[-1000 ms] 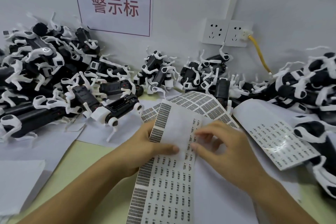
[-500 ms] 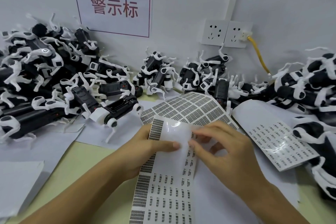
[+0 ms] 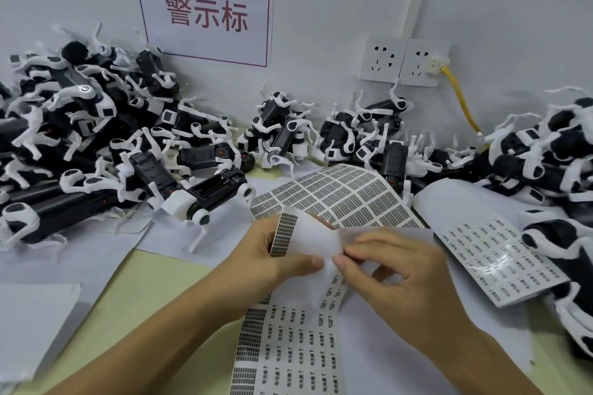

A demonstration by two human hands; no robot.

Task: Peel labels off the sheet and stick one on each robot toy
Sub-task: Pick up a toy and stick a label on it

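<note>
White glossy paper, a long label sheet (image 3: 290, 340) printed with rows of small black labels, lies on the pale yellow tabletop (image 3: 134, 295) and bends up at its top between both hands; the left hand (image 3: 272, 263) grips the bent top of the sheet, thumb pressed on its front; the right hand (image 3: 394, 279) pinches the sheet's edge between thumb and forefinger, just beside the left thumb; black-and-white robot dog toys (image 3: 205, 192) lie heaped along the grey wall (image 3: 513, 9), well apart from the hands; a second curled label sheet (image 3: 337, 196) and a flatter one (image 3: 494, 244) rest behind; a white sign with red characters (image 3: 205, 13) hangs above
</note>
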